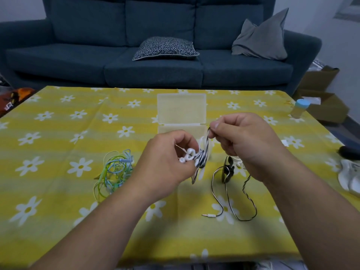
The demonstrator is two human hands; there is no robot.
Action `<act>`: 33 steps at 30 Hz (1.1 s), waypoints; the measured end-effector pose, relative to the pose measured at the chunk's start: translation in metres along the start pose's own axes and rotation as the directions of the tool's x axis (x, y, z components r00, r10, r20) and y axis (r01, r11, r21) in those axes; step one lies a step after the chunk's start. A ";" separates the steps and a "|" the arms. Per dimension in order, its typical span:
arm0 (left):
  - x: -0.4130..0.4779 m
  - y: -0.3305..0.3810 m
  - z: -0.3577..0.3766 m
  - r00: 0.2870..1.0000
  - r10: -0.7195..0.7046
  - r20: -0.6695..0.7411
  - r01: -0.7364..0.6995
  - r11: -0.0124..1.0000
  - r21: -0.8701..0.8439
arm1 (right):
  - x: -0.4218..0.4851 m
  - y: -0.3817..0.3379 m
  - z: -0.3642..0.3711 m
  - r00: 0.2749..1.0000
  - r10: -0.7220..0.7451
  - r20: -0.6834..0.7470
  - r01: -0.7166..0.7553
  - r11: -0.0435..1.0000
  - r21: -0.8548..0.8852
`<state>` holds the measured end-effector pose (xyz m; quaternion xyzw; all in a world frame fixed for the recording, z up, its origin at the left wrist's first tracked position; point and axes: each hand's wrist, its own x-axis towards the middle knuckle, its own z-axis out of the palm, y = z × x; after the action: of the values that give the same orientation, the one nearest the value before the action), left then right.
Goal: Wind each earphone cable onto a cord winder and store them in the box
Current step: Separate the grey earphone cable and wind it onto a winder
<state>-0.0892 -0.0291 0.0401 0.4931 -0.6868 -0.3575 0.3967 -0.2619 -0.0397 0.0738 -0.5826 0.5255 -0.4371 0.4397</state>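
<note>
My left hand (pixel 167 162) grips a white cord winder (pixel 198 172) with white earbuds (pixel 187 155) held against it. Several turns of black-and-white striped cable (pixel 201 156) wrap the winder's middle. My right hand (pixel 243 141) pinches the same cable just above the winder, near its upper end. The loose rest of the cable (pixel 231 203) trails over the table to its jack plug (pixel 208 215). A clear plastic box (pixel 182 108) lies open behind my hands. A tangle of green and blue earphone cable (pixel 115 168) lies to the left. A black cord winder (pixel 228 168) lies under my right wrist.
A yellow tablecloth with white flowers (pixel 78 133) covers the table. A small bottle with a blue cap (pixel 300 108) stands at the right edge. White and dark objects (pixel 348 172) lie at the far right. A blue sofa (pixel 155 45) stands behind the table.
</note>
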 end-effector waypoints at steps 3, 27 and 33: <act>0.000 0.003 0.001 0.999 0.008 0.039 -0.006 0.998 -0.061 | 0.003 0.006 -0.004 0.998 -0.019 -0.057 0.015 0.998 -0.069; 0.005 0.005 -0.011 0.938 -0.159 -0.309 0.030 0.923 -0.383 | -0.003 0.021 0.021 0.898 0.246 0.365 -0.211 0.968 -0.134; 0.007 0.001 -0.015 0.918 -0.175 -0.356 0.058 0.947 -0.317 | -0.007 0.017 0.022 0.894 0.205 0.399 -0.141 0.973 -0.184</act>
<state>-0.0770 -0.0369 0.0487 0.5275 -0.5037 -0.3785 0.5699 -0.2452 -0.0330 0.0522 -0.6443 0.5011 -0.2214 0.5336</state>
